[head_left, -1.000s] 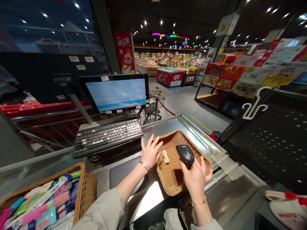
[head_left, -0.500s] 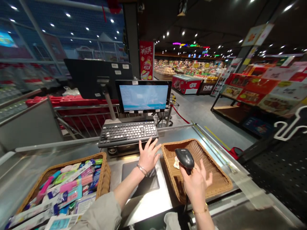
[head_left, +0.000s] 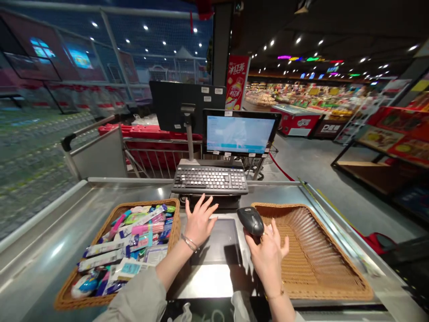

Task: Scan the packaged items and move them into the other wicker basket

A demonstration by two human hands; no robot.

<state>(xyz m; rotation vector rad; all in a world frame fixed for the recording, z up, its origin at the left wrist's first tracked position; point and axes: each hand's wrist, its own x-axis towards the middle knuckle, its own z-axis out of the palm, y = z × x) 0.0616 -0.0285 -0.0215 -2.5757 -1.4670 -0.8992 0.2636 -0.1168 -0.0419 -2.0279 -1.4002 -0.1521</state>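
Observation:
My right hand (head_left: pixel 268 250) grips a black handheld barcode scanner (head_left: pixel 250 221), its head pointing up and to the left. Hand and scanner overlap the left edge of a brown wicker basket (head_left: pixel 328 264), whose woven bottom shows. My left hand (head_left: pixel 198 223) is spread and holds nothing, over the metal counter just below the black keyboard (head_left: pixel 211 179). On its left stands another wicker basket (head_left: pixel 174 223), full of toothbrush packs and other small packaged goods (head_left: pixel 140 237).
A lit monitor (head_left: pixel 239 134) stands behind the keyboard, with a second dark screen (head_left: pixel 184 105) seen from its back. A flat dark plate (head_left: pixel 217 241) is set in the counter (head_left: pixel 63 241) between the baskets. Plastic bags (head_left: pixel 241 306) hang at the near edge.
My view has turned left, so the scene sits further right. The scanner has shifted from over the right basket toward its left edge. The small pale item there no longer shows.

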